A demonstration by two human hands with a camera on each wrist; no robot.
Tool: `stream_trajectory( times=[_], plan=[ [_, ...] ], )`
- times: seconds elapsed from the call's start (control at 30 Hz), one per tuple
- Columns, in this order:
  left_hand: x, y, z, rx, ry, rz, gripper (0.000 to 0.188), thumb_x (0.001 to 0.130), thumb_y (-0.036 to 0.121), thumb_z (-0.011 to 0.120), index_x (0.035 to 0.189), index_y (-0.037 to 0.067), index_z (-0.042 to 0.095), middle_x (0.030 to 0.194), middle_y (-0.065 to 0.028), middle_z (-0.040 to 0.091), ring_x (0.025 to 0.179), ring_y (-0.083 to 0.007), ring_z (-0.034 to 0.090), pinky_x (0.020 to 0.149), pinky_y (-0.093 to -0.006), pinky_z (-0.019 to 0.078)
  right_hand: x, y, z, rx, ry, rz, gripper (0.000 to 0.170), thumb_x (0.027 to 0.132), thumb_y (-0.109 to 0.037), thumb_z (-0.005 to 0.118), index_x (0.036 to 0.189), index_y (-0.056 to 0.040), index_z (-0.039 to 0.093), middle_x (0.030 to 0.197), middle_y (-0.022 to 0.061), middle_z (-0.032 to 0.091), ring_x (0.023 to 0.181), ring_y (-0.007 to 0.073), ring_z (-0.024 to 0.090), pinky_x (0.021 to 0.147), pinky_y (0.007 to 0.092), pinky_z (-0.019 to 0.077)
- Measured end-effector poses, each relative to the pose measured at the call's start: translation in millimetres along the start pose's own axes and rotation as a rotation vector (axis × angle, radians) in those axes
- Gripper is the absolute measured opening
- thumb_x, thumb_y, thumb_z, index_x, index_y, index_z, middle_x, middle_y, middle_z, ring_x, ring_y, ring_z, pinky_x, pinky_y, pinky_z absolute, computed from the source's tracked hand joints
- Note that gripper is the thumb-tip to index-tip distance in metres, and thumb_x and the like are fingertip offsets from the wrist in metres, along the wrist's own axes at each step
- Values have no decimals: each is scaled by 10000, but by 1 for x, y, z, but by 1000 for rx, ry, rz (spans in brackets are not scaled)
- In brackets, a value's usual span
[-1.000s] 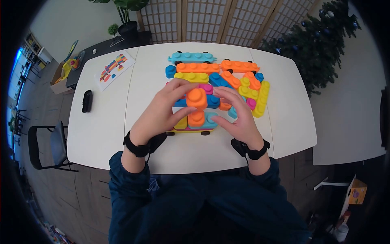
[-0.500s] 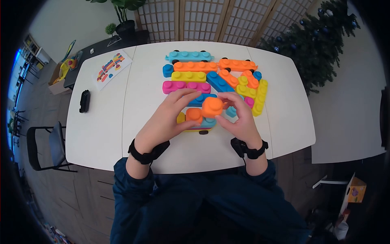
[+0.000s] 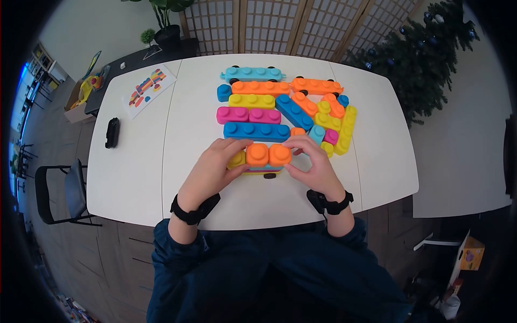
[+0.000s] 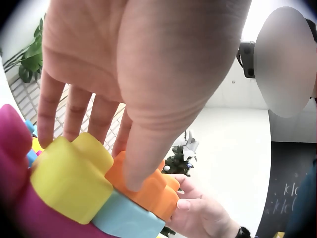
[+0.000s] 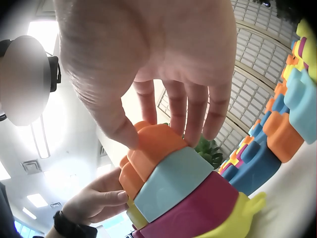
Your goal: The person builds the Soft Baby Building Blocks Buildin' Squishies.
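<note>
Head view: I look down on a white table; a wheeled block stack stands in from the middle of its near edge, between two bare hands.
Orange blocks: the left orange block and the right orange block sit on top, side by side and touching; both are bright, smooth and round-cornered, each with one round stud facing up.
Layers below: I make out a light-blue block, then a magenta layer, then a yellow base; a dark wheel shows on the near side.
Yellow block: this yellow block is beside the left orange block, toward the table's left edge, with soft corners and a rounded stud.
Left hand: the left hand pinches the left orange block, thumb on its near side, fingers beyond.
Right hand: the right hand pinches the right orange block between thumb and fingers.
Far side: a blue bar lies just beyond the stack; past it, toward the far edge, I see a pair of magenta blocks.
Left edge: a printed sheet lies near the far left corner, a black object nearer me.
</note>
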State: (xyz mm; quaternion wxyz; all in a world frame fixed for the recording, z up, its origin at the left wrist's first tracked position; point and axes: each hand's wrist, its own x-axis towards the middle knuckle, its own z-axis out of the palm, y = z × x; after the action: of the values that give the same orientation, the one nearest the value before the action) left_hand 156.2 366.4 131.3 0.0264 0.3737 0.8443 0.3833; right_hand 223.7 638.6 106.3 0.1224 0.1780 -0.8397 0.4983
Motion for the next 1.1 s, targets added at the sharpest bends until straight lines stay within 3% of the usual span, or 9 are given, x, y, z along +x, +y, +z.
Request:
stream_trajectory(
  times=[0.2, 0.5, 0.57, 0.6, 0.67, 0.77, 0.97, 1.1],
  plan=[
    [-2, 2, 0, 1, -7, -29, 507, 856, 127, 809, 1329, 81, 634, 1160, -153, 694, 1081, -361, 641, 943, -422, 538, -2, -1, 4, -6, 32, -15, 455, 817, 7, 783, 1242, -67, 638, 1255, 97, 645, 1074, 215, 637, 885, 321, 533],
    [0, -9, -9, 2, -38, 15, 572, 799, 134, 859, 1322, 81, 634, 1152, -147, 690, 1090, -363, 639, 963, -417, 535, -6, 5, 0, -37, 1, 26, 518, 828, -92, 831, 1302, -71, 623, 1238, 101, 647, 1084, 253, 653, 900, 337, 541],
    [1, -28, -9, 55, -89, -39, 584, 746, 158, 896, 1268, 76, 649, 1150, -143, 695, 1074, -363, 651, 966, -417, 531, -9, 11, 0, -27, -47, 220, 613, 830, -169, 870, 1368, -70, 593, 1279, 101, 648, 1067, 215, 663, 906, 325, 535],
    [2, -35, -10, 56, -88, -38, 584, 746, 158, 896, 1268, 76, 649, 1150, -143, 695, 1074, -363, 651, 966, -417, 531, -9, 12, 1, -27, -47, 218, 613, 830, -169, 870, 1368, -70, 593, 1279, 101, 648, 1067, 215, 663, 906, 325, 535],
    [6, -45, -11, 49, -269, -124, 546, 711, 158, 904, 1188, 67, 656, 1114, -142, 709, 1048, -360, 665, 952, -415, 534, -8, 16, 3, -41, -152, 378, 633, 831, -247, 877, 1346, -33, 579, 1205, 147, 668, 1051, 269, 685, 887, 356, 566],
    [8, -50, -1, 111, -250, -95, 509, 688, 136, 897, 1127, 58, 650, 1058, -145, 720, 1007, -361, 677, 922, -413, 544, -3, 22, 9, -76, -286, 355, 626, 851, -271, 857, 1346, -15, 570, 1150, 173, 700, 974, 285, 709, 850, 364, 579],
    [6, -42, 5, 43, -168, -148, 556, 668, 82, 881, 1166, 70, 633, 987, -167, 742, 937, -403, 703, 838, -433, 571, 3, 27, 20, -39, -281, 367, 586, 872, -271, 827, 1331, -2, 581, 1081, 177, 724, 857, 301, 712, 800, 380, 576],
    [-2, -45, 7, 30, -143, -172, 634, 651, 48, 887, 1222, 88, 614, 985, -173, 749, 940, -409, 712, 825, -439, 579, 8, 25, 24, -99, -333, 373, 603, 886, -231, 827, 1371, -6, 549, 1101, 149, 737, 910, 252, 746, 837, 338, 604]
  ],
)
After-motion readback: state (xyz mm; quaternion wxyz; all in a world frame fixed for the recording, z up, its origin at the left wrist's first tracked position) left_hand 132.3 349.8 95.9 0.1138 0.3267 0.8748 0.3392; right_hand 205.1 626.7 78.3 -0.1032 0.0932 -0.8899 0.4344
